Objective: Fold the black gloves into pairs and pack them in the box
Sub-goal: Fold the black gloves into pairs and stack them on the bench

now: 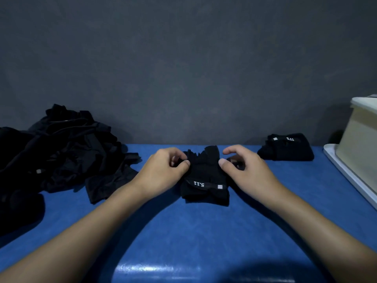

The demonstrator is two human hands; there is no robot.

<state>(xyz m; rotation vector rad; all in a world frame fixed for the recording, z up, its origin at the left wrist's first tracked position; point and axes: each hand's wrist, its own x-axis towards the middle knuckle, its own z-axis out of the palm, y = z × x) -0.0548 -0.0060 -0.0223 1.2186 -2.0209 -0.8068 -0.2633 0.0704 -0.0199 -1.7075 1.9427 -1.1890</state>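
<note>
A black glove pair [205, 176] with white "5.11" lettering lies in the middle of the blue table, cuffs toward me, fingers pointing away. My left hand [165, 169] pinches the glove's left edge between thumb and fingers. My right hand [242, 166] pinches its right edge with thumb and curled fingers. A folded black pair [286, 148] lies further back on the right. The cream box [361, 144] stands at the right edge of the view.
A heap of loose black gloves [61, 148] covers the table's left side, with one flat glove [108, 182] nearest my left arm. The box stands on a white tray [346, 172]. A grey wall runs behind the blue table [183, 231].
</note>
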